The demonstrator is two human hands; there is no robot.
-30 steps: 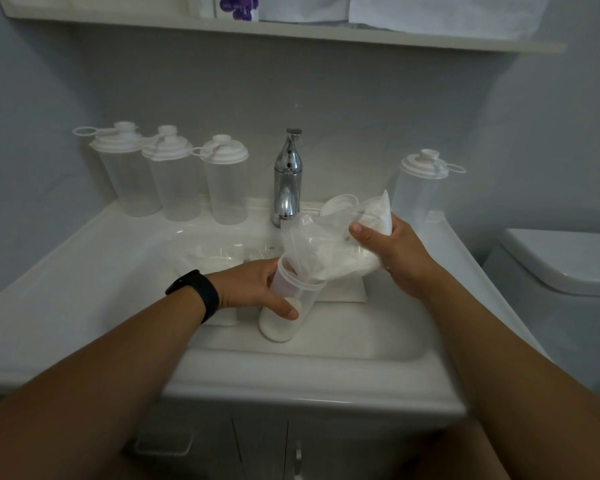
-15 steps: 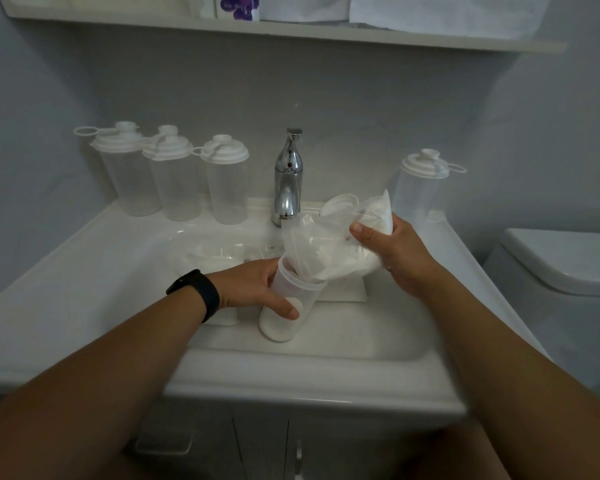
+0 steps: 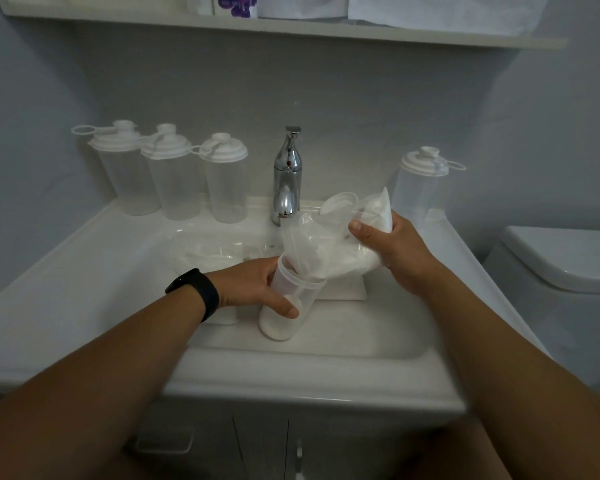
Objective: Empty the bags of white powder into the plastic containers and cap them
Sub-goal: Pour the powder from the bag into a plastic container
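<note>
Mid-pour. Open plastic container [image 3: 286, 303] standing tilted in the sink basin [image 3: 361, 327], near its front edge, gripped by the left hand [image 3: 253, 289] with fingers and thumb curled round the wall just below the rim. A low layer of white powder settled in the bottom. Clear bag [image 3: 329, 244] slanting down from the right, its open mouth tucked into the container's rim, the bulk of the powder lodged in the raised end, clamped by the right hand [image 3: 392, 251] — thumb across the front of the film, fingers hidden behind.

Likely trouble from here, as a judgement: bag mouth slipping off the rim and dumping powder into the basin, through too steep a lift or a sudden slide of the heap; also the tilted container skating on the smooth glazed basin under a slackened grip. Film thin, crinkled, limp; container translucent, slightly tapered, rigid; powder fine and loose.

Further out — a loose white lid [image 3: 340, 202] behind the bag by the chrome tap [image 3: 287, 174], more flat bags [image 3: 219, 252] in the basin's back left, three capped empty containers [image 3: 174, 174] along the sink's back left edge and a capped container [image 3: 420, 185] at its back right corner, all with white domed lids and ring tabs. Black wristband [image 3: 196, 291] on the left wrist.
</note>
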